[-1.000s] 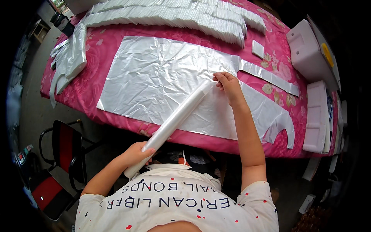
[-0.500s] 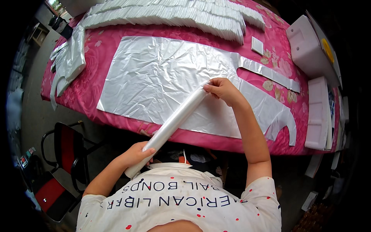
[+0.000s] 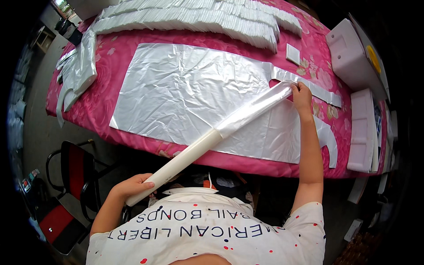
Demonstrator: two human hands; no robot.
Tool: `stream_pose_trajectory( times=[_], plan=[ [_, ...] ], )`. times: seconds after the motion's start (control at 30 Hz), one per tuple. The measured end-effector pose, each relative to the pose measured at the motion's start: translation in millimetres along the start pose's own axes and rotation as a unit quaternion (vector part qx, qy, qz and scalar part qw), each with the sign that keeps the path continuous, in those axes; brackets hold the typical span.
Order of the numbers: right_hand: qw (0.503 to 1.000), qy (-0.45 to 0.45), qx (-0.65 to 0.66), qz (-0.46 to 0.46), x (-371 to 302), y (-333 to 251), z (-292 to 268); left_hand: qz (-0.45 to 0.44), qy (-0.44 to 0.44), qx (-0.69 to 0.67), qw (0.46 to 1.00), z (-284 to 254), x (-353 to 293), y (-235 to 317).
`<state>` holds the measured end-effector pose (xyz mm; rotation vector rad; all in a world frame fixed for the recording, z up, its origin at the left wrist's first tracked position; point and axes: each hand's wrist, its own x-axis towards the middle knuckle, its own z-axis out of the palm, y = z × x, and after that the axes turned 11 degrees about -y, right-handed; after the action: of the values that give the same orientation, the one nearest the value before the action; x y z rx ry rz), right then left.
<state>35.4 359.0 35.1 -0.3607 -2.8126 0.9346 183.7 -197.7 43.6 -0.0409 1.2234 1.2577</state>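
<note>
I see my left hand (image 3: 131, 188) at seven o'clock with fingers clenched around the white tube (image 3: 185, 157), my right hand (image 3: 301, 93) at two o'clock pinching its film-wrapped end over the silver sheet (image 3: 194, 92) on the table (image 3: 110, 110).

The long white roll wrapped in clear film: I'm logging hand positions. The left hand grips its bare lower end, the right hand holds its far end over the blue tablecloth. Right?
Not quite. The head view shows a pink flowered tablecloth, not blue. The left hand grips the long white roll low; the right hand holds its far end.
</note>
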Motion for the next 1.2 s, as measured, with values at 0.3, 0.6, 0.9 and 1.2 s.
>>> stream_pose_trajectory(
  times=[0.3, 0.6, 0.9, 1.2],
  plan=[
    [0.992, -0.059, 0.107, -0.020, 9, 3, 9, 0.085, 0.011, 0.323, 0.942, -23, 2, 88],
    [0.961, -0.204, 0.171, -0.072, 21, -65, 54, 0.311, 0.254, 0.667, 0.628, 25, 101, 183],
    [0.959, -0.256, 0.095, -0.078, 32, -76, 55, 0.363, 0.047, 0.750, 0.551, 50, 150, 124],
    [0.972, -0.126, 0.197, -0.010, 32, -69, 50, 0.299, 0.075, 0.782, 0.541, 67, 157, 93]
  ],
)
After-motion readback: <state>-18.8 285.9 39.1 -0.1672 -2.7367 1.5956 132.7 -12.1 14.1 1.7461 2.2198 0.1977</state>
